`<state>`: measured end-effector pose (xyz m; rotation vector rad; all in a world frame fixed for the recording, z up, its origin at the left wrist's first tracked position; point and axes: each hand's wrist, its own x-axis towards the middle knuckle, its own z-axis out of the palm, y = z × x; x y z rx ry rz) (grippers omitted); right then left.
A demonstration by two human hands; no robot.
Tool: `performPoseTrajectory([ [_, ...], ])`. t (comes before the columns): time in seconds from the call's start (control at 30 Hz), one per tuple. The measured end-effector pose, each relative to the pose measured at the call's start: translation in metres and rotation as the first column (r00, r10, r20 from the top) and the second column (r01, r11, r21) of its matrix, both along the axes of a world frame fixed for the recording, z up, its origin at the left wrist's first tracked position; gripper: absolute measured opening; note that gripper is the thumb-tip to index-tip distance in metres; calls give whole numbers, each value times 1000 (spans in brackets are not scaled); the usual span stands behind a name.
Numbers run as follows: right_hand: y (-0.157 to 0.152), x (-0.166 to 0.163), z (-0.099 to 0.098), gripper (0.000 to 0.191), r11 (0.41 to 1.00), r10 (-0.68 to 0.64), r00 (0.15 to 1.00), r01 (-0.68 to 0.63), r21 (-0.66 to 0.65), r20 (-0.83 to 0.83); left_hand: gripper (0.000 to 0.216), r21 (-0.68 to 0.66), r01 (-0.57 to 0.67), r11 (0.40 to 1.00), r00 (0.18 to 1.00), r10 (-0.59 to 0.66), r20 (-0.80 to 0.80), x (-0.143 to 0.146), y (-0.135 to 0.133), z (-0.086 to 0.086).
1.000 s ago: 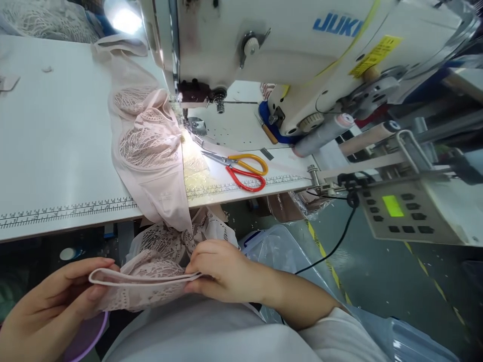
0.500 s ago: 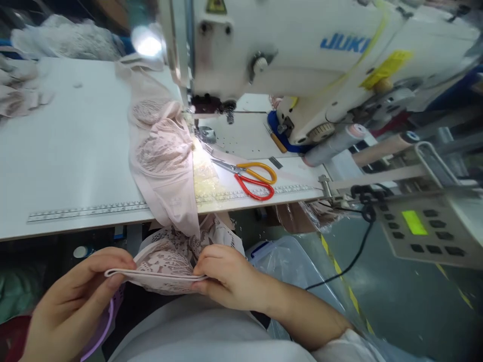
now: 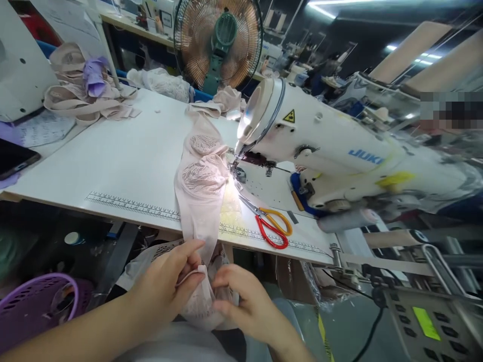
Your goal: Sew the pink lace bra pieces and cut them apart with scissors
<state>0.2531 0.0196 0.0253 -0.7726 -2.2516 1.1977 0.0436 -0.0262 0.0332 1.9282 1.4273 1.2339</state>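
My left hand [image 3: 166, 289] and my right hand [image 3: 241, 296] are close together below the table's front edge, both pinching a pale pink lace bra piece [image 3: 199, 301] in my lap. A chain of joined pink lace bra pieces [image 3: 202, 176] runs from that piece up over the table edge to the needle area of the white Juki sewing machine [image 3: 320, 146]. Red and orange handled scissors [image 3: 271, 223] lie on the table just right of the fabric.
A white table [image 3: 124, 161] has a printed ruler along its front edge. A pile of pink and purple fabric [image 3: 83, 90] sits at far left, a fan [image 3: 219, 40] behind. A purple basket [image 3: 33, 306] sits lower left, a control panel [image 3: 426, 322] lower right.
My hands have come closer together on the lace piece, folding it. The view has swung up and back, now showing the fan and the room beyond the table.
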Motion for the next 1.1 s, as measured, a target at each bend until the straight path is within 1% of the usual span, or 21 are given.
performPoseTrajectory([
  [0.07,7,-7,14,22,997,-72,994,72,-11,-78,44,44,25,999,998,-22,-52,4,2,3],
  [0.17,15,-20,29,15,995,-98,986,95,-25,-135,44,59,37,998,993,-31,-114,8,4,4],
  [0.27,20,-29,34,9,997,-71,987,68,-25,-146,44,46,20,999,994,-15,-110,10,4,0],
  [0.33,22,-31,33,11,998,-48,982,39,-51,-181,42,19,25,1000,999,-24,-49,10,5,-2],
  [0.37,23,-31,32,12,997,-41,978,26,-75,-206,38,-16,40,999,999,-40,-6,9,6,-2],
  [0.43,26,-30,30,15,991,-42,965,9,-131,-258,27,-132,98,986,993,-87,85,5,8,-3],
  [0.5,27,-29,27,16,985,-56,953,4,-171,-299,16,-279,175,944,977,-133,163,2,9,-3],
  [0.53,27,-29,26,15,985,-65,946,9,-175,-316,15,-344,209,916,969,-146,199,2,10,-3],
  [0.6,27,-30,23,12,986,-83,933,26,-164,-350,22,-438,253,863,951,-137,278,2,12,-2],
  [0.7,27,-33,19,8,986,-107,918,49,-160,-381,34,-509,296,808,916,-89,392,5,15,6],
  [0.8,25,-37,14,8,981,-142,905,73,-181,-401,35,-553,311,773,889,-30,458,9,20,15],
  [0.87,24,-40,11,11,976,-169,896,96,-194,-410,35,-581,300,757,883,9,469,10,22,17],
  [0.93,22,-41,10,15,974,-187,899,117,-194,-397,36,-592,293,751,885,21,464,9,23,13],
  [1.0,24,-37,14,16,982,-170,928,133,-131,-331,36,-593,289,752,887,23,462,7,23,7],
  [1.07,31,-24,20,13,986,-156,969,165,36,-193,38,-613,287,736,888,36,459,3,23,0],
  [1.1,37,-14,23,14,970,-183,978,196,144,-103,39,-631,273,726,892,55,449,-1,23,-2],
])
